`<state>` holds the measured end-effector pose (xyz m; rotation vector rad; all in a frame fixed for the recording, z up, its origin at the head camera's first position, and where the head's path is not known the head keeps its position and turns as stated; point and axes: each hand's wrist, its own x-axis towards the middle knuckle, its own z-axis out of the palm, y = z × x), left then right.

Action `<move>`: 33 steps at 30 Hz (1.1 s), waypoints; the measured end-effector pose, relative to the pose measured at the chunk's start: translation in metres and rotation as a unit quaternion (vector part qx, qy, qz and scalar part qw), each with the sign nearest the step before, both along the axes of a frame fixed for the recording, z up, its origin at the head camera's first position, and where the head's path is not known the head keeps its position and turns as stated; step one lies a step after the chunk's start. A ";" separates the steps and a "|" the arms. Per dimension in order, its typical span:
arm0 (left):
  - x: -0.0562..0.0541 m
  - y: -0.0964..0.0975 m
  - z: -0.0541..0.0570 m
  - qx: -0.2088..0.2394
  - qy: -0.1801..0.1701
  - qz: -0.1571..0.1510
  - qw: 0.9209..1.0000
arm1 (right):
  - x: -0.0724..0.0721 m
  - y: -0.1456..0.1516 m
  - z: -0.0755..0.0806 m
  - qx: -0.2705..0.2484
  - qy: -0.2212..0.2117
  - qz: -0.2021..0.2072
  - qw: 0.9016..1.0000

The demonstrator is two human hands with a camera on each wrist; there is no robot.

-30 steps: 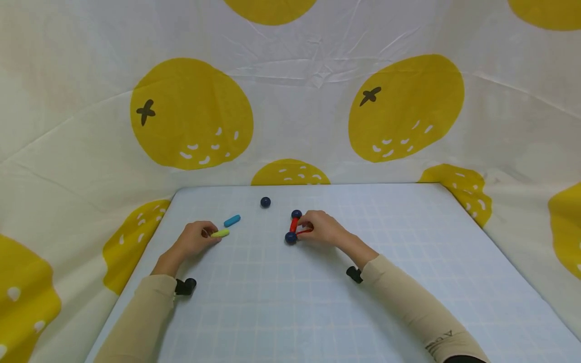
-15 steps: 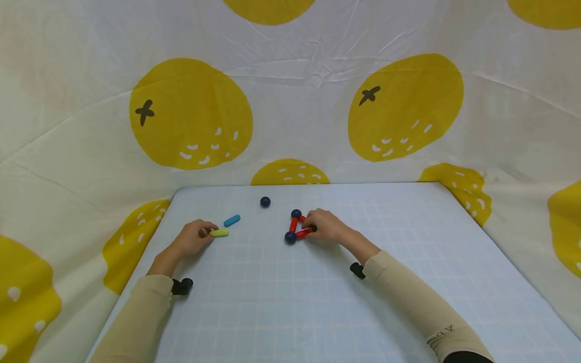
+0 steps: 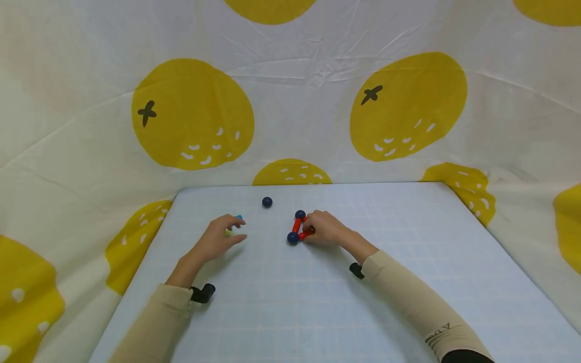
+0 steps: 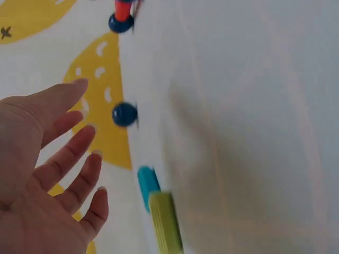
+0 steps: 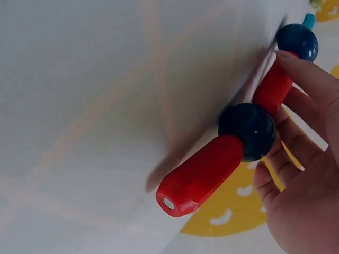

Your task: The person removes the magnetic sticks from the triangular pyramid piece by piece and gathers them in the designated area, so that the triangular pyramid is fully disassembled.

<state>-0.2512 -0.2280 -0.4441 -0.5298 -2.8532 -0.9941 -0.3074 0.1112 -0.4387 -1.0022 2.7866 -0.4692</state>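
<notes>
In the head view my right hand [image 3: 326, 228] pinches a red magnetic rod [image 5: 274, 87], thumb near a dark blue ball [image 5: 297, 41]. A second ball [image 5: 247, 131] joins this rod to another red rod [image 5: 201, 174], whose free end shows a metal disc. Two balls in the head view, the upper ball [image 3: 300, 215] and lower ball [image 3: 292, 238], have a red rod [image 3: 296, 225] between them; my fingers cover part of this structure. My left hand [image 3: 218, 236] holds nothing, fingers spread, above a yellow-green rod [image 4: 165, 222] and a blue rod [image 4: 148, 186].
A loose dark blue ball [image 3: 267, 202] lies near the table's back edge, between the hands. The table [image 3: 290, 312] has a pale checked cover. A white cloth with yellow fruit shapes [image 3: 192, 113] rises behind it and along both sides.
My left hand has let go of the yellow-green rod, opened and moved right, now overlapping both loose rods. My right hand stays at the red rods, having shifted only slightly.
</notes>
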 end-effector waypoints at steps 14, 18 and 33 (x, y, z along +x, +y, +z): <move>-0.027 0.114 -0.022 0.014 -0.134 -0.035 0.990 | -0.005 0.001 -0.007 -0.030 0.006 0.027 0.999; -0.031 0.125 -0.024 0.001 -0.136 -0.028 0.990 | -0.003 0.003 -0.007 -0.028 0.020 0.028 0.999; -0.035 0.102 -0.029 -0.002 -0.147 0.008 0.989 | -0.003 0.013 -0.002 0.000 0.039 0.055 0.998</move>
